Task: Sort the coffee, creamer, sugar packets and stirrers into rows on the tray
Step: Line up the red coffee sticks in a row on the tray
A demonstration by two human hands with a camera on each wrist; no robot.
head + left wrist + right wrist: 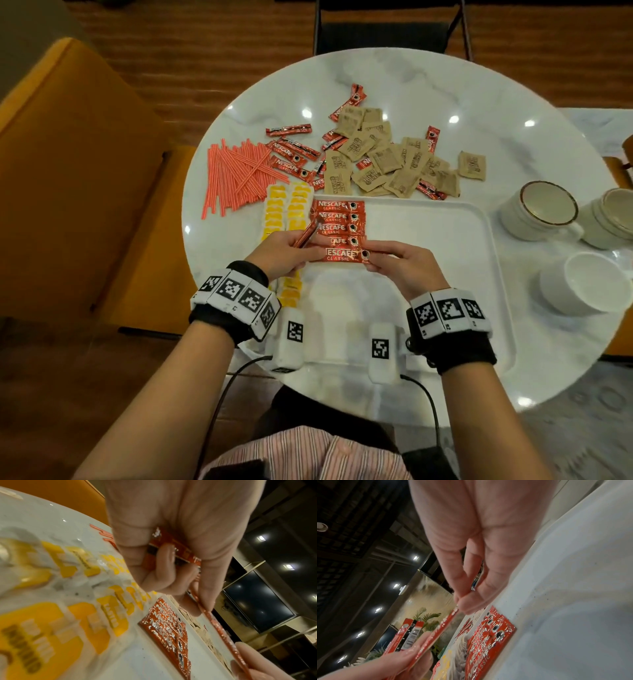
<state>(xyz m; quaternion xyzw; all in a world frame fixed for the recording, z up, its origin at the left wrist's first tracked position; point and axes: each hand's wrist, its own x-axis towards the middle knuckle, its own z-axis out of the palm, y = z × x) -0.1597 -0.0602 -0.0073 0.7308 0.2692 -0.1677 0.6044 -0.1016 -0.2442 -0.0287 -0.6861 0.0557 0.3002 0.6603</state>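
Note:
A white tray [445, 240] holds a column of several red coffee sticks [337, 216] at its far left. Just above the nearest of them, both hands hold one more coffee stick [342, 255] level. My left hand [284, 253] pinches its left end and also grips spare coffee sticks [306, 235] in the palm. My right hand [400, 263] pinches its right end [436, 632]. Yellow creamer packets [281, 212] lie in two columns left of the coffee. Loose stirrers [236, 174], brown sugar packets [387, 157] and more coffee sticks [291, 150] lie beyond the tray.
Three white cups [544, 209] stand on the round marble table [479, 102] to the right of the tray. An orange armchair [68, 171] sits close on the left. Most of the tray's middle and right is bare.

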